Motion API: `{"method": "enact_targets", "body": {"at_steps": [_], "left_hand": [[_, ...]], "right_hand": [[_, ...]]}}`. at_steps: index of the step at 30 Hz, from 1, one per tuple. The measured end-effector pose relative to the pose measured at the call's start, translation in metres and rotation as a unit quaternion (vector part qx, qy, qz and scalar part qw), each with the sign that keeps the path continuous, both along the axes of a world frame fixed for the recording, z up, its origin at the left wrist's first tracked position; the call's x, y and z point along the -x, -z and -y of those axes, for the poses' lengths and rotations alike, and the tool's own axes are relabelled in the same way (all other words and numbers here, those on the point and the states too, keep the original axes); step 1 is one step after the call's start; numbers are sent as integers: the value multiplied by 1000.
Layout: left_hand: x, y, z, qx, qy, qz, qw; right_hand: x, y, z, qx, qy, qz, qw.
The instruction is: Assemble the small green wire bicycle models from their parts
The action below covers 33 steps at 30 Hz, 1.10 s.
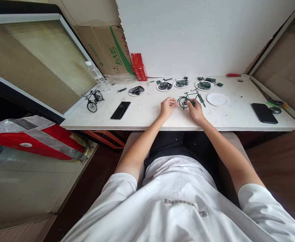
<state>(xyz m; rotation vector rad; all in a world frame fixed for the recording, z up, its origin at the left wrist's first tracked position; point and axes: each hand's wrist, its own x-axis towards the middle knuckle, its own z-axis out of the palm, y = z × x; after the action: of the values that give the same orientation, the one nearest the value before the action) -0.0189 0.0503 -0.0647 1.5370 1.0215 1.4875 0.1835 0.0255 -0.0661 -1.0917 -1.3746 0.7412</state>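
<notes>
A small green model bicycle (pixel 183 102) is held upright above the white table (pixel 147 117), in front of my body. My right hand (pixel 196 110) has its fingers wrapped round the middle of the frame. Just left of the rear wheel is my left hand (pixel 168 107), its fingers curled together near the tyre; whatever lies between the fingertips is too small to make out. White plates with dark and green bicycle parts (pixel 165 86) stand behind the hands, and a bare white plate (pixel 218 99) lies to the right.
A finished-looking black model bicycle (pixel 94 100) and a clear bottle (pixel 98 77) stand at the left. One phone (pixel 120 110) lies left of my hands, another (pixel 264 113) at the far right near pliers (pixel 272 99). A red box (pixel 139 67) stands at the back.
</notes>
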Motion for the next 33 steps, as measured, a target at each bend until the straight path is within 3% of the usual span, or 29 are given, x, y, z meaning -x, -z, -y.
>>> {"method": "enact_targets", "body": {"at_steps": [20, 33], "left_hand": [[-1, 6, -7, -4, 22, 16, 1000], [-1, -1, -2, 13, -2, -15, 1000]], "right_hand": [[1, -7, 5, 8, -4, 1, 1000], [3, -11, 8, 19, -2, 0, 1000]]}}
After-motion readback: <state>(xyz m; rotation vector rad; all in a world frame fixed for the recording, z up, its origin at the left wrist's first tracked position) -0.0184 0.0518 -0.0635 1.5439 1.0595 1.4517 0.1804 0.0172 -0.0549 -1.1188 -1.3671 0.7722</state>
